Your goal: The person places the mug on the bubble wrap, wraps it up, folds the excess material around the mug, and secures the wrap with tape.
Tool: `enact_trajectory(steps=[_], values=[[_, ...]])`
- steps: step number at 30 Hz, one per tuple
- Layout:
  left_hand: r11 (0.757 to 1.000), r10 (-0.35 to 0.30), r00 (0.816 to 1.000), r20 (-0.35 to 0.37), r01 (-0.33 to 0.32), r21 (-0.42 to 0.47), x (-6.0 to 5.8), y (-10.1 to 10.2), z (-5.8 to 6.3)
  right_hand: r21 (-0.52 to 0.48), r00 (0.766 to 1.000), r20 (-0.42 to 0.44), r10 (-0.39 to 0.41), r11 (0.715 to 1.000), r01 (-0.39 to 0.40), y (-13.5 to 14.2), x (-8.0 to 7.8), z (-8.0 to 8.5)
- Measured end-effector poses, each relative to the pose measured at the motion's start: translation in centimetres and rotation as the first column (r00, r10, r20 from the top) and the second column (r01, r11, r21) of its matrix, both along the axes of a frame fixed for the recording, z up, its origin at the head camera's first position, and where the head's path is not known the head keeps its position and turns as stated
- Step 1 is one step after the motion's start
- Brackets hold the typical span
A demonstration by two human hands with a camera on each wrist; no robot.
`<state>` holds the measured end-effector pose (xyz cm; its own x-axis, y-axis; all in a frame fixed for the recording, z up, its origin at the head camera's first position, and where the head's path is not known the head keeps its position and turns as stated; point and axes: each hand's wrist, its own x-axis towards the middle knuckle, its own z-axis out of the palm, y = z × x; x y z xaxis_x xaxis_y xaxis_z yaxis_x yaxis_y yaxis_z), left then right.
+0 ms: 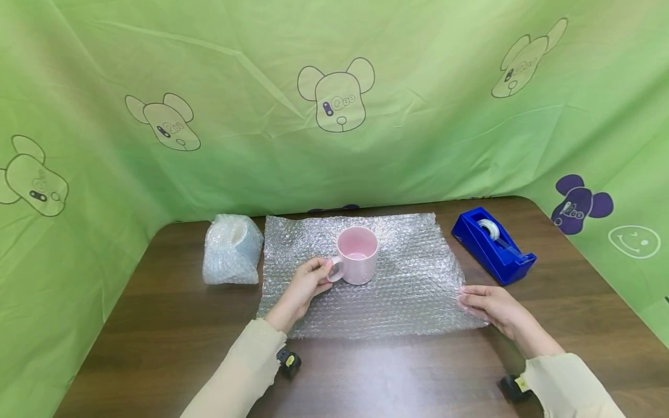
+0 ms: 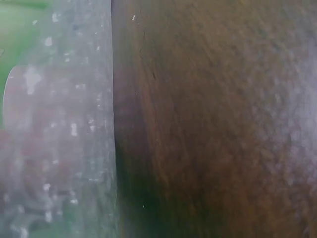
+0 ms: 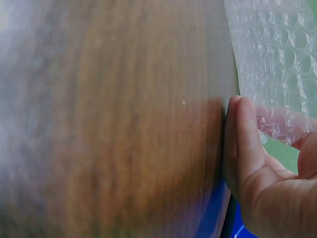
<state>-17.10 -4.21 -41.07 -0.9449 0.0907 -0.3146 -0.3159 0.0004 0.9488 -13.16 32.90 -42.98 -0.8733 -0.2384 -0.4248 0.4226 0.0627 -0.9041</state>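
A pink mug (image 1: 358,261) stands upright on a sheet of bubble wrap (image 1: 413,261), left of the sheet's middle in the head view. My left hand (image 1: 303,285) holds the mug's handle between thumb and fingers. At the sheet's right edge, my right hand (image 1: 493,306) pinches the plastic near the front corner. The right wrist view shows this hand (image 3: 267,178) with the thumb behind the bubble wrap (image 3: 275,54). In the left wrist view, blurred bubble wrap (image 2: 64,129) covers the left side and the left hand is hidden.
A bubble-wrapped bundle (image 1: 232,251) sits left of the sheet. To the right stands a blue tape dispenser (image 1: 486,247) with a clear roll. Everything rests on a brown wooden table (image 1: 157,337), with a green printed cloth (image 1: 418,151) hanging around its back and sides.
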Motion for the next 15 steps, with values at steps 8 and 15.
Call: enact_trajectory(steps=[8,15], values=[[0.998,-0.063,0.998,0.013,0.063,0.03,-0.16,-0.5,0.02,0.017,1.0,-0.003,0.008,1.0,-0.008,0.03,-0.01,0.15],[0.996,-0.093,0.995,0.032,0.093,0.012,-0.12,-0.82,0.03,-0.003,1.0,0.006,0.004,1.0,-0.004,-0.06,-0.03,0.22]])
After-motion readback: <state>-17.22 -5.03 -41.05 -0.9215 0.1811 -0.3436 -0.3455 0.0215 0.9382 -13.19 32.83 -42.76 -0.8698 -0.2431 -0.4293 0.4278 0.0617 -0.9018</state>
